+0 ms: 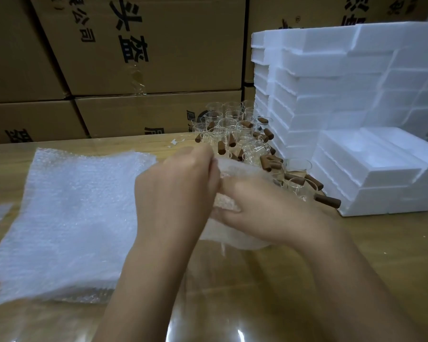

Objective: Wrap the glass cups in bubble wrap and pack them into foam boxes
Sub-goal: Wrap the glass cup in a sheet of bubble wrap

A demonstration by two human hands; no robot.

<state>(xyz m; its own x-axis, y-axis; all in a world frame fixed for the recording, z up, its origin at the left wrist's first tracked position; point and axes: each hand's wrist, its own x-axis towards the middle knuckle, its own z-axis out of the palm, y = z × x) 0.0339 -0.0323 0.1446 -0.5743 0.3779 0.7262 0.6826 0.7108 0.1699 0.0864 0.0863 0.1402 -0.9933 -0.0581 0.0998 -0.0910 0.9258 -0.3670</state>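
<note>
1. Hands meet over the middle of the table: the left hand [176, 183] pinches the far edge of a sheet of bubble wrap [235, 239], fingers curled tight on it.
2. The right hand [265, 208] clasps the same sheet from the right, its fingers curled round the bundle. What lies inside the wrap is hidden.
3. The bundle's near edge hangs loose toward the wooden table [386, 248], which has a glossy clear cover.
4. A stack of bubble wrap sheets [72, 213] lies flat to the left, just beside the left forearm.
5. Glass cups [226, 125] with brown handles crowd the table just beyond the hands, trailing from the far centre toward the near right. Most stand upright and a few are tipped over.
6. White foam boxes [331, 82] rise in a tall stack at the far right, with a lower stack in front of it. The cups sit right against both.
7. Cardboard cartons [146, 45] with black print wall off the far side.
</note>
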